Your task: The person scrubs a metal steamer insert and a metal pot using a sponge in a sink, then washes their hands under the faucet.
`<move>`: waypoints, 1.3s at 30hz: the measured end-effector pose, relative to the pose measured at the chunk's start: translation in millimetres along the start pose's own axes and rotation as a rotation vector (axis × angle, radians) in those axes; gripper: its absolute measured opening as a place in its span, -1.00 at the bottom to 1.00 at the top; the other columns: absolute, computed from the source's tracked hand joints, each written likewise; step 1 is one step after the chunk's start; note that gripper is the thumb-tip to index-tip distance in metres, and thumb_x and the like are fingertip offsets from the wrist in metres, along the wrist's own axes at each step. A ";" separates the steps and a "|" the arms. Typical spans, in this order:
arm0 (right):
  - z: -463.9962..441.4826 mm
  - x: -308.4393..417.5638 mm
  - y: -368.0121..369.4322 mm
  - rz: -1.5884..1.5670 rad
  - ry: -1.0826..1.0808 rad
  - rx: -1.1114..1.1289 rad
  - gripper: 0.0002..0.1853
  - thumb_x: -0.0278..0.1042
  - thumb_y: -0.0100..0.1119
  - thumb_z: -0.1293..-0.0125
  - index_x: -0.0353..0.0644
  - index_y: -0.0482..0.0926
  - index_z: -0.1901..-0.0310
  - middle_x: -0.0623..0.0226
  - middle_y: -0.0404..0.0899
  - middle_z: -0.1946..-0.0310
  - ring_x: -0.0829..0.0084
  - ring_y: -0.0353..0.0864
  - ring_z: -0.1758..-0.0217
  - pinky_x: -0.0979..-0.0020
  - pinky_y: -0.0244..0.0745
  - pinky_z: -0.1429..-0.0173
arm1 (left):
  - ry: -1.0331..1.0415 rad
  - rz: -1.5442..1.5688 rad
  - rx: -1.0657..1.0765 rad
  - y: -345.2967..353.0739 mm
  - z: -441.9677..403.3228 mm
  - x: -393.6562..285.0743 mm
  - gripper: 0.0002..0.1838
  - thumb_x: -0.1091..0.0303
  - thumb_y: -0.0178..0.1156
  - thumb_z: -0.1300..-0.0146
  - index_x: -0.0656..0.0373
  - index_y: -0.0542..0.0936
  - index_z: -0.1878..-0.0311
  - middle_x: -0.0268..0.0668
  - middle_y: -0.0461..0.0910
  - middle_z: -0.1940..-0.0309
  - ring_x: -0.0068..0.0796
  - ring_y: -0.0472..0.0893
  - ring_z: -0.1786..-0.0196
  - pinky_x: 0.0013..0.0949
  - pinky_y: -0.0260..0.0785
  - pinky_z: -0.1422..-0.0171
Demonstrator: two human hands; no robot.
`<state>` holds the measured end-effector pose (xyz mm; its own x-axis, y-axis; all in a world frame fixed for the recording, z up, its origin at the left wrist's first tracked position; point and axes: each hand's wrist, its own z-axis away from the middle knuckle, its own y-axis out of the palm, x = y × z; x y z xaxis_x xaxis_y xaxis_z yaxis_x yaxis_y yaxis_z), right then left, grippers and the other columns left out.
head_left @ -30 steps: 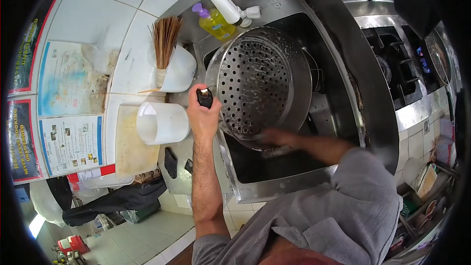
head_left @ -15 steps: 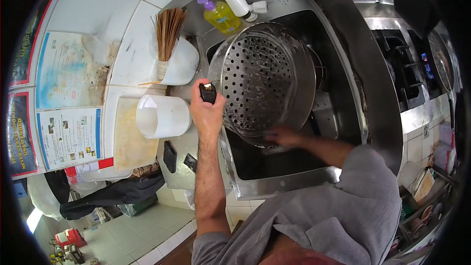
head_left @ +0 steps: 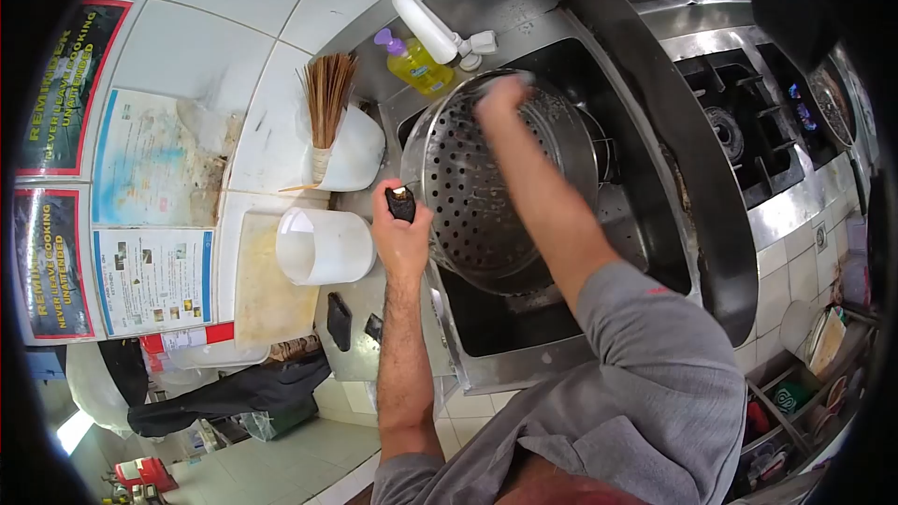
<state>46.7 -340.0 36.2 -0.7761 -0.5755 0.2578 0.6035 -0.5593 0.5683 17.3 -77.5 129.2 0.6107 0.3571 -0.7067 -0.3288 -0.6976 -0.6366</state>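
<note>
A large round metal steamer pot [head_left: 468, 215] with a perforated bottom lies tilted in the sink, its open side facing me. My left hand [head_left: 404, 241] is closed around its black handle [head_left: 400, 204] at the left rim. My right hand [head_left: 502, 105] is inside the pot near its far rim, fingers curled and blurred by motion. Something greyish shows at those fingers, too smeared to name. Behind the pot stand a yellow soap bottle [head_left: 421, 67] with a purple pump and a white faucet [head_left: 426, 26].
The steel sink [head_left: 524, 360] surrounds the pot. Left of it are a white tub [head_left: 327, 245], a bundle of thin sticks [head_left: 327, 103] in a white container [head_left: 354, 150], and a black phone-like object [head_left: 340, 321]. A gas stove [head_left: 734, 122] stands at the right.
My right hand has swept from the pot's near edge up to its far rim. My left hand keeps its grip on the handle. The view has shifted slightly.
</note>
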 end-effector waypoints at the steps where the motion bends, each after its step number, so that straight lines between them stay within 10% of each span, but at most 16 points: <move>1: -13.7 1.2 -2.7 -0.048 0.078 0.028 -0.66 -0.22 -0.30 -0.31 -0.26 0.40 0.08 0.10 0.45 0.02 0.23 0.44 0.04 0.23 0.37 -0.04 | -0.069 0.024 0.009 -0.7 0.2 -5.9 -0.60 0.55 0.16 0.03 0.14 0.36 0.06 -0.41 0.34 0.56 -0.65 0.31 0.60 -0.51 0.20 0.53; 4: -25.1 -19.2 -12.3 0.075 0.142 0.179 -0.76 -0.31 -0.20 -0.25 -0.19 0.50 0.26 0.05 0.54 0.24 0.17 0.51 0.30 0.19 0.47 0.24 | -0.151 0.058 0.012 -3.7 -3.6 -10.5 -0.60 0.51 0.19 0.05 0.16 0.38 0.08 -0.37 0.37 0.52 -0.58 0.34 0.50 -0.46 0.29 0.38; 9: 90.9 -75.4 -219.9 1.363 0.177 1.288 -0.56 -0.13 -0.19 -0.38 -0.27 0.35 -0.14 0.22 0.40 -0.06 0.41 0.30 -0.13 0.34 0.16 -0.26 | -0.136 0.103 0.000 -0.8 -3.1 -2.5 -0.60 0.54 0.20 0.07 0.17 0.39 0.09 -0.36 0.38 0.47 -0.58 0.35 0.48 -0.48 0.29 0.36; 12: -65.0 -18.8 -360.8 1.942 -0.560 1.843 -0.60 -0.21 0.01 -0.25 -0.17 0.45 -0.09 0.06 0.36 -0.12 0.14 0.29 -0.25 0.17 0.10 -0.36 | -0.110 0.080 0.011 -0.3 -6.6 0.6 -0.58 0.58 0.16 0.03 0.14 0.35 0.05 -0.40 0.35 0.53 -0.65 0.32 0.59 -0.53 0.20 0.52; 13: -96.2 34.4 -347.9 2.055 -0.446 1.410 -0.57 -0.36 -0.01 -0.20 -0.19 0.40 -0.13 0.02 0.41 -0.06 0.14 0.41 -0.11 0.16 0.24 -0.24 | -0.104 0.132 0.028 0.4 -2.8 1.3 -0.56 0.61 0.13 0.00 0.10 0.32 0.01 -0.44 0.32 0.60 -0.71 0.29 0.71 -0.58 0.10 0.69; 14: -120.4 72.2 -304.3 2.505 -1.005 1.249 -0.69 -0.39 -0.02 -0.14 -0.20 0.50 0.06 0.07 0.48 0.12 0.13 0.47 0.07 0.14 0.32 -0.10 | -0.030 0.033 0.021 0.1 -3.8 6.8 -0.56 0.61 0.13 0.00 0.11 0.32 0.01 -0.44 0.33 0.60 -0.71 0.29 0.71 -0.58 0.11 0.69; 15: -98.9 91.8 -241.3 2.398 -1.181 0.794 -0.83 -0.39 -0.02 -0.09 -0.19 0.52 0.30 0.19 0.47 0.24 0.19 0.44 0.13 0.16 0.34 0.04 | -0.027 0.035 0.010 1.6 -5.3 5.1 -0.56 0.61 0.13 0.00 0.11 0.32 0.01 -0.44 0.33 0.60 -0.71 0.29 0.71 -0.58 0.11 0.69; 16: -130.9 96.0 -210.6 2.433 -1.792 1.040 -0.86 -0.35 -0.01 -0.05 -0.19 0.50 0.42 0.26 0.44 0.27 0.26 0.40 0.10 0.23 0.34 0.10 | -0.055 0.037 0.017 0.1 -4.5 3.5 -0.56 0.61 0.13 0.01 0.11 0.32 0.01 -0.44 0.32 0.60 -0.71 0.29 0.71 -0.58 0.11 0.69; 19: -158.2 84.5 -201.0 2.308 -2.078 1.048 -0.78 -0.33 -0.01 -0.06 -0.15 0.51 0.25 0.27 0.41 0.27 0.28 0.41 0.22 0.20 0.35 0.19 | -0.076 0.041 0.031 -1.0 -2.4 3.7 -0.56 0.61 0.13 0.01 0.12 0.32 0.02 -0.45 0.32 0.60 -0.71 0.29 0.70 -0.58 0.12 0.69; 24: -111.3 41.7 -293.3 2.430 -1.165 0.896 -0.76 -0.45 0.06 -0.03 -0.26 0.54 0.23 0.18 0.47 0.23 0.22 0.42 0.04 0.15 0.39 0.07 | -0.053 0.024 -0.002 0.7 -3.6 2.0 -0.57 0.62 0.13 0.00 0.13 0.33 0.03 -0.46 0.30 0.59 -0.72 0.28 0.70 -0.58 0.13 0.68; 28: -139.7 -10.3 -243.8 1.316 -0.959 0.120 -0.76 -0.43 0.01 -0.12 -0.38 0.50 0.19 -0.01 0.53 0.35 0.03 0.53 0.22 0.12 0.40 0.13 | -0.201 0.129 0.003 -0.2 -1.9 -10.4 -0.61 0.59 0.18 0.03 0.19 0.38 0.07 -0.43 0.33 0.46 -0.68 0.31 0.44 -0.59 0.25 0.36; 32: -77.3 -83.8 -116.5 1.050 -1.409 0.393 -0.78 -0.53 -0.04 -0.11 -0.26 0.52 0.19 0.19 0.53 0.33 0.22 0.52 0.27 0.27 0.44 0.17 | -0.093 0.134 0.011 1.0 -2.5 0.1 -0.57 0.63 0.12 0.00 0.15 0.33 0.02 -0.46 0.31 0.59 -0.74 0.28 0.69 -0.60 0.13 0.68; 33: -18.1 -90.2 -108.6 0.857 -0.573 0.651 -0.68 -0.63 0.04 0.03 -0.27 0.50 0.15 0.13 0.52 0.20 0.16 0.51 0.13 0.24 0.41 0.07 | -0.092 0.137 0.016 1.3 -2.9 0.2 -0.57 0.63 0.12 0.00 0.15 0.33 0.02 -0.46 0.31 0.59 -0.74 0.28 0.69 -0.60 0.13 0.68; 34: 24.9 -93.0 -120.8 1.133 -1.385 0.949 -0.67 -0.55 0.05 -0.05 -0.29 0.46 0.08 0.07 0.46 0.02 0.13 0.45 -0.04 0.22 0.37 -0.08 | -0.093 0.148 0.011 1.5 -2.1 -0.3 -0.57 0.64 0.12 0.00 0.15 0.33 0.02 -0.46 0.31 0.59 -0.73 0.28 0.70 -0.60 0.13 0.68; 35: 59.8 -117.6 -147.0 0.955 -0.758 0.998 -0.64 -0.47 0.04 -0.08 -0.28 0.42 0.03 0.01 0.35 -0.13 0.11 0.33 -0.21 0.23 0.28 -0.23 | -0.092 0.158 0.003 1.4 -2.2 -0.2 -0.56 0.64 0.12 0.00 0.15 0.33 0.02 -0.46 0.31 0.59 -0.73 0.28 0.70 -0.59 0.13 0.68; 39: 56.4 -106.6 -162.2 1.150 -1.412 1.293 -0.67 -0.48 -0.02 -0.11 -0.25 0.44 0.04 0.01 0.33 -0.14 0.14 0.27 -0.26 0.25 0.17 -0.31 | -0.202 0.204 -0.017 0.4 -0.3 -3.3 -0.58 0.61 0.19 0.06 0.20 0.38 0.06 -0.44 0.33 0.43 -0.70 0.32 0.43 -0.61 0.25 0.35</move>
<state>21.3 -154.3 -39.4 -0.2339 0.7307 0.6413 0.8050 0.5155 -0.2937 15.3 -79.1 131.3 0.3767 0.3239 -0.8679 -0.4165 -0.7776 -0.4710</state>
